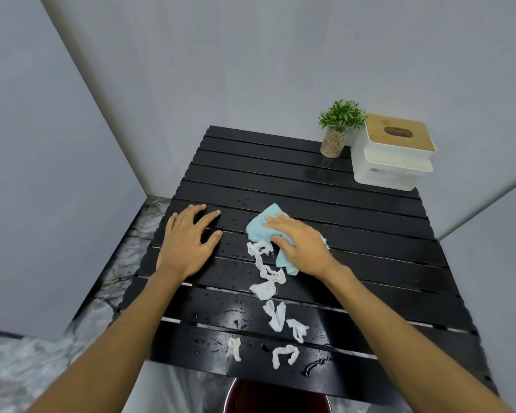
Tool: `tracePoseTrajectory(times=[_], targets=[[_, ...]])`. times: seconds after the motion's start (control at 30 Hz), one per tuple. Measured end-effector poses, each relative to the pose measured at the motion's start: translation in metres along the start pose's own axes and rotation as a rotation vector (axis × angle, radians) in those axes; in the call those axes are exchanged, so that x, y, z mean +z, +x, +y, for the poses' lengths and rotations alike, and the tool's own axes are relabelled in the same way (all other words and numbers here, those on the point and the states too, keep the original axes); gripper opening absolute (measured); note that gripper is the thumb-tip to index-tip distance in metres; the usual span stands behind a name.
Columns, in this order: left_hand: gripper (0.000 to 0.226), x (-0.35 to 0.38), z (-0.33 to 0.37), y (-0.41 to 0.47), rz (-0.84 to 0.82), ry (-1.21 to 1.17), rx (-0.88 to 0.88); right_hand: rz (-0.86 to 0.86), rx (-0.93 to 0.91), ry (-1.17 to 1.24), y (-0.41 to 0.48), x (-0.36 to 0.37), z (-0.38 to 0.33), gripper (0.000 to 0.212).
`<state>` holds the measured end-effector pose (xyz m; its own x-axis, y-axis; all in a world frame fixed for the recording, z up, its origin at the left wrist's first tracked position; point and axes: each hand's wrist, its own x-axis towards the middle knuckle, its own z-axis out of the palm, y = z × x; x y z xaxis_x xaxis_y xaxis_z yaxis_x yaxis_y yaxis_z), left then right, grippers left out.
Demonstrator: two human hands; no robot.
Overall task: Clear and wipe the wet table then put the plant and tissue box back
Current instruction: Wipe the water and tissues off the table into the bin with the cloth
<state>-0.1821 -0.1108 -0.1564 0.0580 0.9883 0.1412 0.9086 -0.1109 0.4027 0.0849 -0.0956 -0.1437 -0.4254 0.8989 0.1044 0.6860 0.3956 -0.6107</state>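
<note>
Dark red bin (pixel 276 396) showing under the near edge of the black slatted table (pixel 355 210), about eight white tissue scraps (pixel 276 315) lying at 6 o'clock, left hand (pixel 188 241) resting flat with open grip, right hand (pixel 300 242) pressing flat on the blue cloth (pixel 261 225), bare slats lying open beyond, one plant (pixel 338 128) and one tissue box (pixel 395 152) standing at 1 o'clock by the far right edge.

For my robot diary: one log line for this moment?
right hand: pressing blue cloth | left hand: flat on table | tissue scraps: uncleared

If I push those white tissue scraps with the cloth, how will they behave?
The tissue scraps look wet and twisted, so they will probably cling to the black slatted table and smear or tear rather than slide. Small bits may catch in the slat gaps.
</note>
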Motion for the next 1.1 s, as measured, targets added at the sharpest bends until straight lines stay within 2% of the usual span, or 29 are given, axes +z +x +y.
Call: tracePoseTrajectory(times=[0.1,0.17,0.27,0.33,0.4,0.5,0.57,0.67,0.73,0.87,1.1], targets=[[0.047,-0.003,0.0,0.0,-0.027,-0.051,-0.006,0.029,0.056,0.181,-0.012,-0.001,-0.019,0.028],[0.051,-0.01,-0.001,-0.001,-0.048,-0.154,-0.017,0.139,0.127,0.277,-0.015,-0.01,-0.025,0.026],[0.055,-0.02,-0.004,-0.01,-0.027,-0.182,0.001,0.366,0.217,0.323,-0.006,-0.032,-0.019,0.027],[0.057,-0.022,-0.007,-0.02,-0.021,-0.113,0.007,0.419,0.274,0.279,0.006,-0.045,-0.004,0.032],[0.059,-0.017,-0.012,-0.03,-0.043,-0.041,0.005,0.333,0.36,0.153,0.021,-0.048,0.016,0.04],[0.059,-0.01,-0.014,-0.034,-0.049,0.032,0.013,0.087,0.505,-0.137,0.036,-0.034,0.036,0.056],[0.058,-0.009,-0.013,-0.033,-0.032,0.042,0.01,0.076,0.538,-0.248,0.042,-0.022,0.04,0.057],[0.058,-0.008,-0.013,-0.033,-0.011,0.026,0.001,0.209,0.514,-0.302,0.049,-0.015,0.042,0.051],[0.058,-0.007,-0.015,-0.032,-0.008,0.025,-0.002,0.222,0.46,-0.342,0.056,-0.012,0.044,0.049],[0.058,-0.006,-0.015,-0.03,-0.007,0.017,-0.007,0.179,0.315,-0.286,0.073,-0.012,0.038,0.045],[0.057,-0.007,-0.016,-0.03,0.022,-0.038,-0.007,-0.015,0.114,-0.179,0.103,-0.004,0.028,0.047]])
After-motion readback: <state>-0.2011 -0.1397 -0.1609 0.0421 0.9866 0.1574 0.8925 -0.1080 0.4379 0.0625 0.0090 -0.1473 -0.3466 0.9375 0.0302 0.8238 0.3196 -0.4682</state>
